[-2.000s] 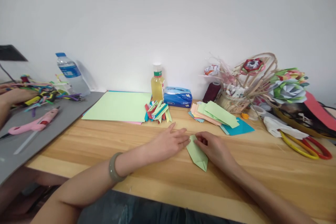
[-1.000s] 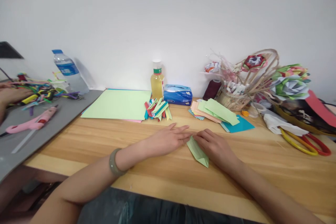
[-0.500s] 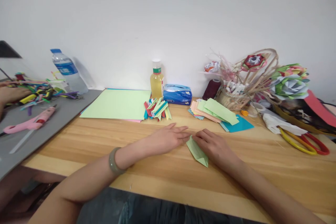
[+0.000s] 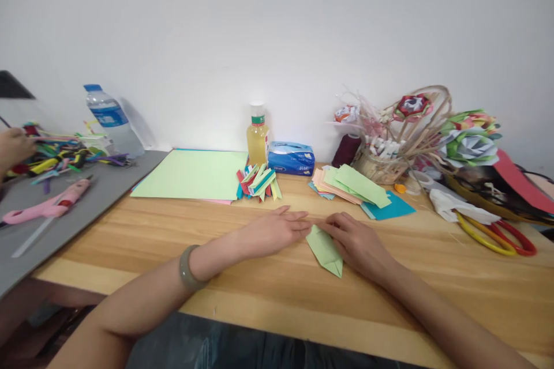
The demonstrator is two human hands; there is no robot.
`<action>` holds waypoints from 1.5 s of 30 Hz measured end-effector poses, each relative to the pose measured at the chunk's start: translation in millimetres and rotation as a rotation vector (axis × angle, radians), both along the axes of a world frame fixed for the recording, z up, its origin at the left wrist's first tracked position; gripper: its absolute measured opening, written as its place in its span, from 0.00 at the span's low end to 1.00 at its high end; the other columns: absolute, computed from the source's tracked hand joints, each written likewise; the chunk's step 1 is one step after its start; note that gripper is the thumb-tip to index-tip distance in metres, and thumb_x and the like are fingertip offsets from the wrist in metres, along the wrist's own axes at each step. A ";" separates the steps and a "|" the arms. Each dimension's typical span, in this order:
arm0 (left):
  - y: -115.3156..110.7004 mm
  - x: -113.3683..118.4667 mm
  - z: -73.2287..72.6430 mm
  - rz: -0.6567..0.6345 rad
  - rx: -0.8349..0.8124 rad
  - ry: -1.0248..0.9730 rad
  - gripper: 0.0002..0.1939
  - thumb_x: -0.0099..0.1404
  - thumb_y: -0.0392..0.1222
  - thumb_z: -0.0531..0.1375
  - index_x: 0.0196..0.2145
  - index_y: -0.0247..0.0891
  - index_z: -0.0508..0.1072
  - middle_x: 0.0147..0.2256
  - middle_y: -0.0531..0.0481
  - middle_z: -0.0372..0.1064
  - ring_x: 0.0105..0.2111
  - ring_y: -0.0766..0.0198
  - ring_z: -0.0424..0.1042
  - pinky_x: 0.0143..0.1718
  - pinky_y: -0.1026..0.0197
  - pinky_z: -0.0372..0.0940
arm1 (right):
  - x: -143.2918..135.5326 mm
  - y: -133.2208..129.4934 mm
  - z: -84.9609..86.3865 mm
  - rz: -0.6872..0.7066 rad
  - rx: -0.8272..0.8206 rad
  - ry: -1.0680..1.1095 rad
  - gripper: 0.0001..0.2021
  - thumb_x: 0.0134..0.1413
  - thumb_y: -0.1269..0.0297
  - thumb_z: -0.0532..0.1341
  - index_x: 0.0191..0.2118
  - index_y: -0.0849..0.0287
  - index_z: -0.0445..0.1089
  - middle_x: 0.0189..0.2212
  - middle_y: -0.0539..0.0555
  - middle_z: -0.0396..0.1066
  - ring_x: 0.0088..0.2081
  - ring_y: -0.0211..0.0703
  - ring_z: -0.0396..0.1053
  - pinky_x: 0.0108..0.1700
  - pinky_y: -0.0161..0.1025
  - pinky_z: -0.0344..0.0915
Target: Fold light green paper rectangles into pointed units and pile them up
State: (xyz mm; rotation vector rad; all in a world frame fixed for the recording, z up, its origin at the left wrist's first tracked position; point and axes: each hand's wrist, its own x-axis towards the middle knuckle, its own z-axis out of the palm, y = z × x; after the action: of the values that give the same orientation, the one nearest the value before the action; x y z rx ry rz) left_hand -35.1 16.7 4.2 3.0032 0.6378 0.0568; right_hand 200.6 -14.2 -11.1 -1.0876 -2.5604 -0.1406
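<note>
A small folded piece of light green paper [image 4: 325,252] lies on the wooden table [image 4: 259,294], slanting down toward the right. At its upper left corner are the fingertips of my left hand [image 4: 274,233], which lies low over the wood with its fingers stretched out. My right hand [image 4: 355,242] rests along the paper's upper right side, its fingers bent and pressed on the top edge. Behind the hands sit a bundle of folded coloured strips [image 4: 259,180] and a pile of small paper sheets [image 4: 359,183].
Large green sheets [image 4: 190,174], a yellow drink bottle [image 4: 257,141] and a blue tissue pack [image 4: 291,158] stand or lie behind. Scissors [image 4: 489,236] and paper flowers [image 4: 468,146] are at right. Another person's hand [image 4: 15,147] and a pink glue gun [image 4: 52,204] are at left.
The view has shifted slightly. My right hand's fingers have bent a little over the green paper's top edge; the other person's hand has moved left.
</note>
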 end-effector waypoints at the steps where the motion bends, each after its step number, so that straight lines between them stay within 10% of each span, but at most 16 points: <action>1: -0.2 0.2 0.3 -0.001 -0.001 -0.001 0.19 0.71 0.34 0.44 0.57 0.41 0.59 0.60 0.51 0.53 0.63 0.64 0.43 0.62 0.53 0.39 | -0.3 0.6 0.1 0.001 -0.005 -0.024 0.16 0.57 0.75 0.49 0.45 0.61 0.70 0.35 0.59 0.69 0.37 0.45 0.65 0.36 0.41 0.65; 11: -4.6 1.4 -2.0 -0.007 0.147 -0.001 0.16 0.70 0.34 0.46 0.54 0.35 0.63 0.55 0.47 0.61 0.60 0.60 0.51 0.60 0.50 0.43 | 23.9 3.7 13.1 0.029 0.033 0.049 0.14 0.56 0.76 0.48 0.36 0.59 0.70 0.34 0.57 0.70 0.37 0.45 0.66 0.35 0.41 0.63; 16: -9.3 6.5 -5.7 0.040 0.381 -0.027 0.11 0.66 0.32 0.51 0.31 0.31 0.72 0.30 0.44 0.70 0.45 0.55 0.64 0.55 0.46 0.50 | 20.0 -6.0 30.9 -0.023 -0.257 0.145 0.07 0.50 0.73 0.54 0.36 0.58 0.63 0.34 0.55 0.67 0.35 0.42 0.66 0.35 0.39 0.64; 22: -4.3 6.2 -10.6 0.031 0.466 -0.091 0.08 0.64 0.33 0.55 0.27 0.33 0.70 0.29 0.46 0.66 0.40 0.56 0.63 0.44 0.54 0.58 | 11.2 -7.2 28.8 -0.074 -0.445 0.125 0.07 0.51 0.68 0.57 0.38 0.56 0.63 0.38 0.55 0.68 0.39 0.44 0.66 0.40 0.41 0.64; 45: 4.6 24.2 -15.4 0.079 0.244 -0.151 0.06 0.62 0.29 0.54 0.30 0.33 0.69 0.29 0.48 0.66 0.30 0.62 0.65 0.29 0.63 0.62 | 28.6 30.4 9.7 0.130 -0.060 0.021 0.12 0.60 0.70 0.50 0.32 0.59 0.69 0.28 0.55 0.69 0.32 0.41 0.66 0.33 0.37 0.62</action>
State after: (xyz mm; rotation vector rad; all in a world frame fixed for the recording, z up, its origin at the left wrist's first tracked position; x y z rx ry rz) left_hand -10.9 21.4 -11.2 3.1598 0.7855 0.3888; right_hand 229.3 16.2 -1.4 -0.9348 -2.6221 -0.0196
